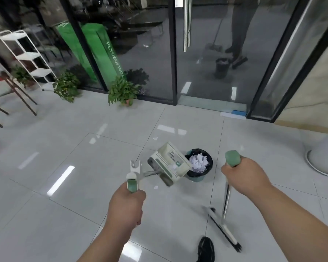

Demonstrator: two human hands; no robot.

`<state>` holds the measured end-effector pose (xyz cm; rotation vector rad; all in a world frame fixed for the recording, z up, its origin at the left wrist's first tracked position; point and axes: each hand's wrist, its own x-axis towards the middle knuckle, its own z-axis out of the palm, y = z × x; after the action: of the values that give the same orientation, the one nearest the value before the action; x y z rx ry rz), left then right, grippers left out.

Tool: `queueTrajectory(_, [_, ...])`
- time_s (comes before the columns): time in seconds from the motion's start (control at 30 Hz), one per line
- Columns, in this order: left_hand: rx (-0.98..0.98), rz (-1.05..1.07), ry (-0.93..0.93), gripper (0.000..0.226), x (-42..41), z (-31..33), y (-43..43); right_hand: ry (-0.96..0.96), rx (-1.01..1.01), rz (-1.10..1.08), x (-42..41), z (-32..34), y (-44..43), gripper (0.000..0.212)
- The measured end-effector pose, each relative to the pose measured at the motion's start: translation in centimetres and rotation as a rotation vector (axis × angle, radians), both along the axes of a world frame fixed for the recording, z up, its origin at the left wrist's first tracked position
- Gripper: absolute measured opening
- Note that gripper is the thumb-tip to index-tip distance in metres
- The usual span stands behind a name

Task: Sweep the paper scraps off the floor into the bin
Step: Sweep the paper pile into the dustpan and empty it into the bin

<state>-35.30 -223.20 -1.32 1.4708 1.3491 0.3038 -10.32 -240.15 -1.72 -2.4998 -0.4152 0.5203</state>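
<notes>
Head view: your left hand has its fingers wrapped tight round the green handle of the dustpan. The dustpan is tipped up, and its open end is right at the edge of the bin. Most paper scraps are already in a pile inside the bin, and some white paper looks to be sliding out of the pan. Your right hand has its fingers closed round the top of the broom, whose brush sits on the floor near your shoe.

Be careful. The pan hangs partly beside the bin, so paper could slip past the edge and land back on the floor. A bump from the pan could knock the little bin over. One small scrap lies on the floor under the pan, and it is easy to miss. The broom is close to your foot, so you might trip on it.
</notes>
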Motion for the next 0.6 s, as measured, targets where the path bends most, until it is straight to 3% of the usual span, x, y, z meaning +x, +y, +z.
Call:
queueTrajectory(0.13, [0.175, -0.14, 0.125, 0.016, 5.2, -0.2, -1.0, 0.051, 0.025, 0.02, 5.8, 0.3, 1.2, 0.023])
queueTrajectory(0.37, [0.474, -0.624, 0.55, 0.007, 10.2, -3.1, -3.1, 0.085, 0.067, 0.021, 12.8, -0.5, 1.8, 0.022])
queueTrajectory(0.6, [0.756, -0.937, 0.667, 0.013, 11.7, -4.9, -3.3, 0.099, 0.06, -0.012, 15.5, -1.3, 0.4, 0.019])
